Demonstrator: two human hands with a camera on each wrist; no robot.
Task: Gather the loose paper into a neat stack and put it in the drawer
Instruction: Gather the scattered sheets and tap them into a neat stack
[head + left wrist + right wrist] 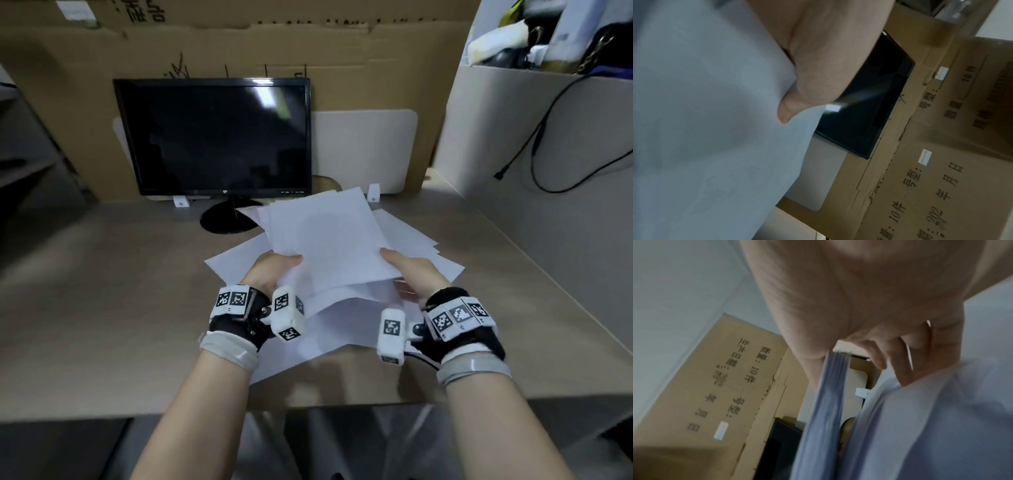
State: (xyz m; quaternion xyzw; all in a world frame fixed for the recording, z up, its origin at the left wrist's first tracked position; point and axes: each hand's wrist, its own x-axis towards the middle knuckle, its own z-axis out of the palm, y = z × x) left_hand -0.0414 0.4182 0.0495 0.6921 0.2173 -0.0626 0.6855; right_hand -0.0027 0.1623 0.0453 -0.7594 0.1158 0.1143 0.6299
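Observation:
A bundle of white paper sheets (pixel 325 236) is lifted above the desk, uneven at its edges. My left hand (pixel 274 270) grips its near left corner, thumb on top; the left wrist view shows that thumb (pixel 797 104) pressing on the paper (pixel 705 113). My right hand (pixel 407 270) grips the near right corner; in the right wrist view its thumb and fingers (pixel 900 369) pinch a wad of sheets (pixel 828 394). More loose sheets (pixel 346 329) lie spread on the desk under the bundle. No drawer shows in any view.
A dark monitor (pixel 219 137) on a round stand stands at the back of the grey desk (pixel 102 291). Cardboard boxes (pixel 239 44) form the wall behind it. A white partition (pixel 513 144) with a hanging black cable (pixel 534 150) closes the right side.

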